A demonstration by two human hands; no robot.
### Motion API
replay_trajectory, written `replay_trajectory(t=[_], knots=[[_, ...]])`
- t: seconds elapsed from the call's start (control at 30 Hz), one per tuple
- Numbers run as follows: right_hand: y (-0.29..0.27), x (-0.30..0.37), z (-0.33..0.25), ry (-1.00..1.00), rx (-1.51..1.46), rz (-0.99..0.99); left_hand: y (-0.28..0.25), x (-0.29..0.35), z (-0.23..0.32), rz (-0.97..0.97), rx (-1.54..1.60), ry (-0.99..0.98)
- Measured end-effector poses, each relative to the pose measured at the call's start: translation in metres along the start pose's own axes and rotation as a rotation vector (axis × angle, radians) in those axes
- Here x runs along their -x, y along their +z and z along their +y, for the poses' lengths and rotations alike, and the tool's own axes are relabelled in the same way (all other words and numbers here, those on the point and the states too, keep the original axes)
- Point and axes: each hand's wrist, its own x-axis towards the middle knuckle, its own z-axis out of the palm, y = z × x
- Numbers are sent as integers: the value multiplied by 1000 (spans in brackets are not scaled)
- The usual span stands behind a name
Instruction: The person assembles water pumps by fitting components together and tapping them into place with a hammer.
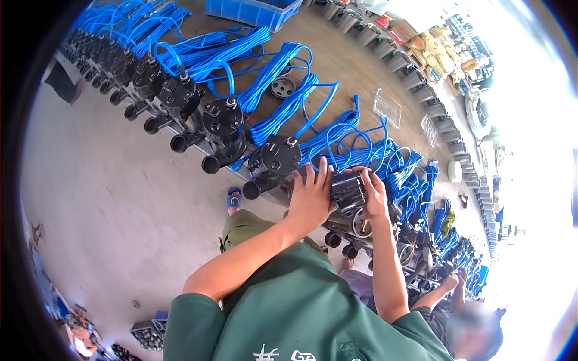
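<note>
Between my two hands is a black, glossy, box-like part [348, 191], tilted above the row of pumps. My right hand [374, 194] wraps its fingers round the part's right side. At its left side, my left hand [311, 197] presses the thumb and palm edge against it, fingers pointing up. Just left of that hand stands a capped black pump [276, 157] with a side outlet. Under the part lies an open pump body [360, 224] with wires showing inside. Coiled blue cable [340, 135] rests on the bench behind my hands.
More capped pumps [224, 120] line the bench edge to the left. A blue crate [253, 13] sits at the back, and metal cylinders [415, 79] run along the far edge. A co-worker's hands [453, 280] work at the right. Boxes of parts [147, 334] stand on the floor.
</note>
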Motion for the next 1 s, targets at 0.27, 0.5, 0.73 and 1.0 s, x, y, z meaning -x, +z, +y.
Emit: replay_trajectory(t=[0.27,0.5,0.73,1.0], knots=[[-11,4,21,-68,50,34,22,29,-11,286,548,-189],[7,11,13,-128,98,78,29,31,-17,426,460,-31],[29,12,8,-246,538,177,14,33,-25,318,552,-48],[58,26,-3,-394,811,185,8,55,-53,73,1332,-179]])
